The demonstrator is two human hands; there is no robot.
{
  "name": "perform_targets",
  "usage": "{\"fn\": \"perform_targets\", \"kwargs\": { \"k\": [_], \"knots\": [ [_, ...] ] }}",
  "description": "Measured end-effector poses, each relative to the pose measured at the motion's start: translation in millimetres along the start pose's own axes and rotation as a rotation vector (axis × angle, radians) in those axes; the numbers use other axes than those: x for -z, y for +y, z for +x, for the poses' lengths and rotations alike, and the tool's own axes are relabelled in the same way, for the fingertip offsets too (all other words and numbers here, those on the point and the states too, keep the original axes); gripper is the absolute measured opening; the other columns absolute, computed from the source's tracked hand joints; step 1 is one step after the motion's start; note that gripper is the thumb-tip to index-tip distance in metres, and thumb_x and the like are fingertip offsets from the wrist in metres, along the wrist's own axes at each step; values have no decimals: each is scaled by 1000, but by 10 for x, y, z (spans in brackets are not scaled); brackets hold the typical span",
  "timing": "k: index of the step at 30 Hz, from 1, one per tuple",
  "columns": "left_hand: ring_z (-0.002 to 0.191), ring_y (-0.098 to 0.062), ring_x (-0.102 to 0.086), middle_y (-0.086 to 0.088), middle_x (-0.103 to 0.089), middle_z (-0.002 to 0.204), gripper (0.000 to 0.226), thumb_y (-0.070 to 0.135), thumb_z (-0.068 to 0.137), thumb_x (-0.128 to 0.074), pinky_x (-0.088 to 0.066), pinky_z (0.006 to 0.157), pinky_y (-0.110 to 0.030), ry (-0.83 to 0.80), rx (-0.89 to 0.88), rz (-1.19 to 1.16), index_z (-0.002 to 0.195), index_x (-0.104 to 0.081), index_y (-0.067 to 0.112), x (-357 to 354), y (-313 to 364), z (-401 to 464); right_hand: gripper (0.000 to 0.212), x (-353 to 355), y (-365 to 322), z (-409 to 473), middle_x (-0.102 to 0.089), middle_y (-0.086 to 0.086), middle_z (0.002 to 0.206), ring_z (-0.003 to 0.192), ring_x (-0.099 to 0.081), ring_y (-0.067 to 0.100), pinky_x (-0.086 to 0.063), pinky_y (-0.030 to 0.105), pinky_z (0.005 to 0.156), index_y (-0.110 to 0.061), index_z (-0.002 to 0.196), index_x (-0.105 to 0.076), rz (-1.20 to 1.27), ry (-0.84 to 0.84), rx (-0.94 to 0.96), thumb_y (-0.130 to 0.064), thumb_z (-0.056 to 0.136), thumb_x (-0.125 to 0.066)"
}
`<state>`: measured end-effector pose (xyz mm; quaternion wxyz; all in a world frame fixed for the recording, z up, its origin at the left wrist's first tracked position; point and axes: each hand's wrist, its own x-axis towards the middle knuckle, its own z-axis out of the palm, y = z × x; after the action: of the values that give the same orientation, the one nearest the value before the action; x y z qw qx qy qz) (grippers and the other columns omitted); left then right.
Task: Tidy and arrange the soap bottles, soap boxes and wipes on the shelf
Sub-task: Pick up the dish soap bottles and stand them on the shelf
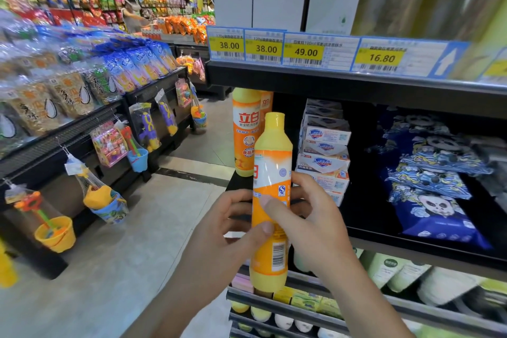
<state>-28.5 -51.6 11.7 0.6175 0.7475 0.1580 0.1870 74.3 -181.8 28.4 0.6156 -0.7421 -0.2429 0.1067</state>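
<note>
My left hand [233, 228] wraps round the orange soap bottle [271, 200] from the left, with my thumb pressed on the front of it near the middle. My right hand [315, 217] grips the same bottle from the right, fingers curled behind it and thumb across the label. So both hands are grasping the bottle, and it is up in the air, standing straight, in front of the shelf [356, 239] and not on it yet.

Just behind it, at the left end of the shelf, two more orange bottles [245, 132] stand close together. Right of them is a stack of white soap boxes [325, 151], one on top of another. Further right, well apart from the boxes, a pile of blue wipes packs [436, 200] with panda pictures leans down toward the front edge.

I think I am about to stand this bottle next to the other two. Here is what could go wrong. The gap between the bottles and the box stack looks small, so if I push in crooked I could bump the boxes and make the stack slide. The bottle is tall and thin, so if I let go before its bottom sits flat, it may tip and knock the others off the open left end onto the floor.
</note>
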Motion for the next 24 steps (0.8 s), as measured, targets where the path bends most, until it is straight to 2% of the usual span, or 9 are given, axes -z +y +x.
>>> {"fn": "perform_targets", "kwargs": {
  "k": [3,6,8,11,15,17,19,21,24],
  "knots": [
    [112,-11,-72,16,-74,119,55,53,82,-82,-62,89,-34,-24,42,-47,131,-62,38,35,-20,6,28,53,-4,36,-77,-12,103,97,-74,13,-62,47,89,-42,114,-70,106,-62,-51,-35,89,-78],
    [113,-14,-73,15,-74,123,59,61,80,-80,-61,93,-39,-80,66,-68,133,-61,41,39,-11,5,24,69,0,40,-77,-9,107,101,-74,15,-62,50,92,-43,113,-71,148,-120,-59,-32,93,-76],
    [107,-17,-76,12,-77,119,54,54,85,-82,-63,89,-37,-120,90,-108,133,-62,38,33,10,-2,27,68,6,35,-76,-8,109,103,-73,16,-61,50,92,-46,113,-70,153,-146,-65,-40,87,-73],
    [105,-17,-77,10,-78,117,47,40,85,-73,-64,86,-34,-156,92,-113,131,-65,31,30,26,-12,35,56,29,28,-76,-6,111,104,-73,17,-61,51,93,-46,115,-69,150,-152,-62,-45,79,-67],
    [103,-17,-77,14,-77,119,46,39,83,-74,-64,87,-38,-116,63,-70,128,-68,33,13,9,-31,39,37,37,4,-76,-7,110,105,-72,15,-61,47,93,-42,118,-69,164,-148,-66,-44,79,-66],
    [103,-16,-77,16,-77,117,48,39,81,-77,-64,87,-35,-78,41,-46,127,-67,33,-3,-15,-47,38,49,28,-7,-76,-10,111,105,-72,11,-60,39,91,-42,121,-68,174,-155,-70,-39,83,-68],
    [104,-13,-76,17,-77,115,51,38,79,-80,-64,85,-31,-35,22,-16,127,-66,34,-9,-41,-61,35,77,-2,-19,-76,-11,111,104,-72,8,-57,32,87,-40,125,-66,193,-181,-85,-24,93,-71],
    [104,-11,-75,17,-77,114,55,40,75,-83,-65,84,-32,-3,10,14,127,-66,36,-3,-61,-73,38,111,-13,-32,-77,-10,110,105,-72,10,-57,32,89,-37,124,-66,207,-219,-95,-12,96,-65],
    [103,-10,-74,20,-76,112,53,38,72,-88,-65,82,-34,45,17,61,120,-67,38,-10,-78,-91,39,124,-9,-53,-77,-10,114,109,-72,12,-57,38,96,-37,122,-68,223,-241,-91,-19,88,-67]
  ]
}}
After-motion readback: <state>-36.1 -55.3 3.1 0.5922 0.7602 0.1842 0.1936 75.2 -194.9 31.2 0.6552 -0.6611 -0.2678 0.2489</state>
